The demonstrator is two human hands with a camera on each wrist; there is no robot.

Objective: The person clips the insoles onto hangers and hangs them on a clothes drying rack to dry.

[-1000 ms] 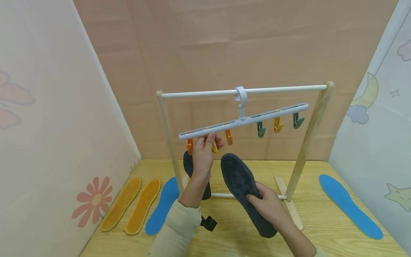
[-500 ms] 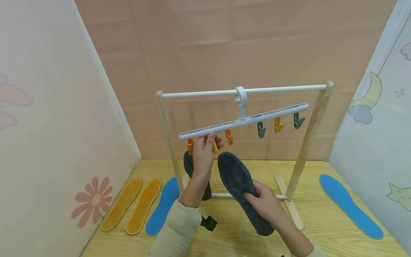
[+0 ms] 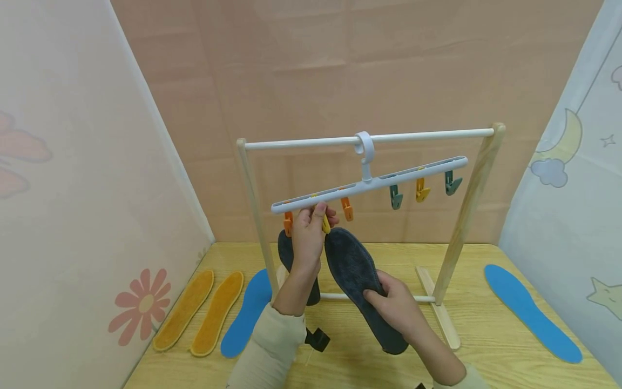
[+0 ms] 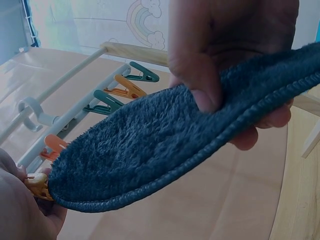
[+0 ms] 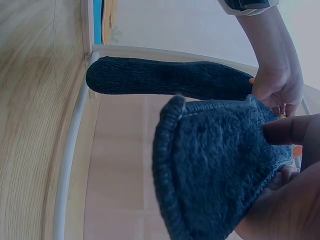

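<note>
Head view: the left hand (image 3: 309,233) pinches the yellow clip (image 3: 324,223) under the left half of the white clip hanger (image 3: 369,183), thumb and fingers squeezing it; the right hand (image 3: 396,308) grips the dark insole (image 3: 359,281) at mid-length, fingers curled round its edge, toe end raised just beside that clip. To do this well, I judge the clip should be held fully squeezed while the toe edge goes squarely between its halves. A second dark insole (image 3: 286,254) already hangs from the orange clip (image 3: 288,222); yellow insoles (image 3: 199,310) and blue insoles (image 3: 532,313) lie on the wooden table (image 3: 486,335), left and right.

Left wrist view: only here does the toe tip show touching the clip, with the thumb pressed into the pile.

Right wrist view: alone shows the hung insole's full length beside the rack's lower rail (image 5: 70,150).
</note>
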